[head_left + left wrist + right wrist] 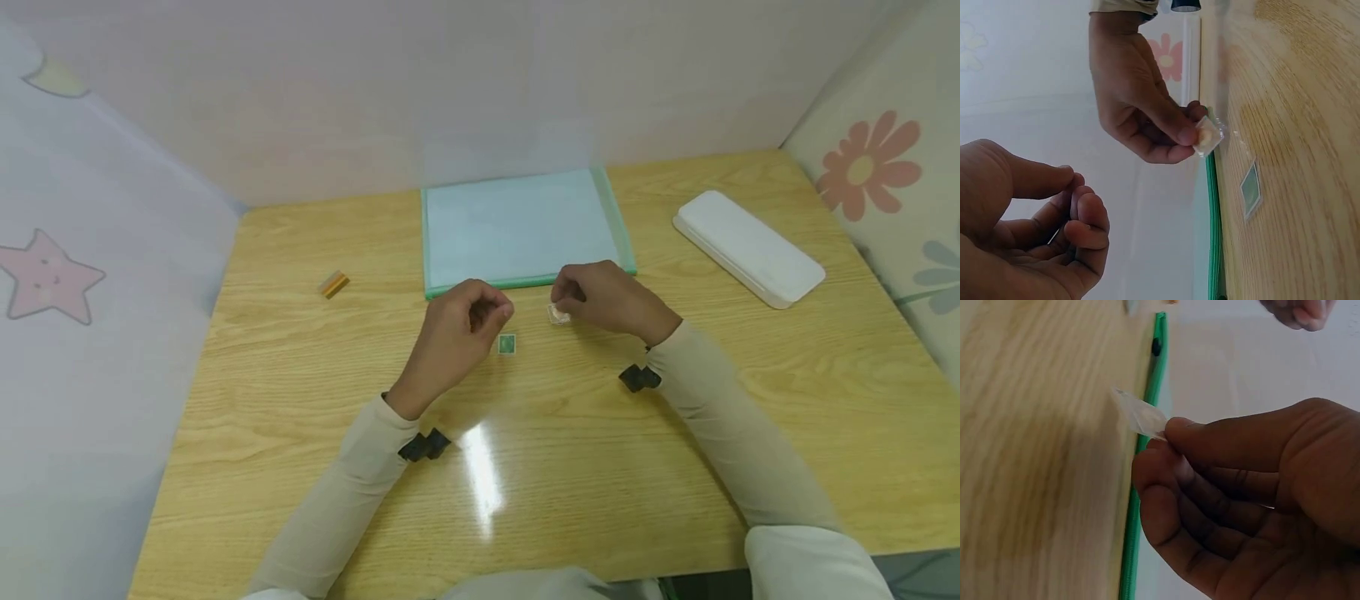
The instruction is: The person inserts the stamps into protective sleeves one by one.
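Observation:
My right hand [611, 298] pinches a small clear square packet [1210, 136] between thumb and fingertips, above the table. Something pale shows inside the packet. To its left, my left hand [461, 333] is raised with curled fingers, the thumb tip meeting the index finger; nothing shows between them. Flat on the table near the left fingertips lies a small green square [507, 344] with a white border, like a stamp. Just beyond both hands is a pale zip pouch [517, 225] with green edging, its near edge partly behind the fingers.
A white oblong case [750, 246] lies at the back right of the wooden table [285, 392]. Over on the left is a small orange and brown striped piece [333, 284]. Pale walls stand behind the table and at both sides.

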`<state>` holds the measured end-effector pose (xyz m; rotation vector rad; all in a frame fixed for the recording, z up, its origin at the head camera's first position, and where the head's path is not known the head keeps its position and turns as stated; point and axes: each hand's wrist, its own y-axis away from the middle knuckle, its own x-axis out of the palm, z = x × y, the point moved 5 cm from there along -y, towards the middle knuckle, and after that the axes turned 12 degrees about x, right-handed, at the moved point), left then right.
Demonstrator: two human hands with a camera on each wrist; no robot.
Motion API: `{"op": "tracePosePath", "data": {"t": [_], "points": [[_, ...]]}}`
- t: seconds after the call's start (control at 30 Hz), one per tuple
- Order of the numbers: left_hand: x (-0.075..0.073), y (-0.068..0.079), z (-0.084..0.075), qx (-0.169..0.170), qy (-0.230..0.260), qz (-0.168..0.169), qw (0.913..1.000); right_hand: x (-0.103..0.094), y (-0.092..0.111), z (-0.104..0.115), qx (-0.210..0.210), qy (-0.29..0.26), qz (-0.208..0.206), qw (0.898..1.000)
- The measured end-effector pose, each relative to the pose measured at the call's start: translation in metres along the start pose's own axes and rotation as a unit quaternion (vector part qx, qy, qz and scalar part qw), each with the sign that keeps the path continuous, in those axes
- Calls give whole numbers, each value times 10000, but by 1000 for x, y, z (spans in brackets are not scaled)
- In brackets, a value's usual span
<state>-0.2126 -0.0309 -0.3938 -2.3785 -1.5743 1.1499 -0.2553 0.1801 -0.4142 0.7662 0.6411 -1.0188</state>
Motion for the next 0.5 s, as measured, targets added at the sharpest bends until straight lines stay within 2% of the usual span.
{"op": "tracePosePath", "data": {"t": [0.13,0.3,0.5], "points": [[2,0,1,48,-61,150,9999,13,-12,-17,321,405,248,9984],[4,0,2,50,-49,309,9995,22,-15,-23,709,848,341,9933],[5,1,5,11,-223,547,9983,21,-13,-22,724,881,311,9930]]}}
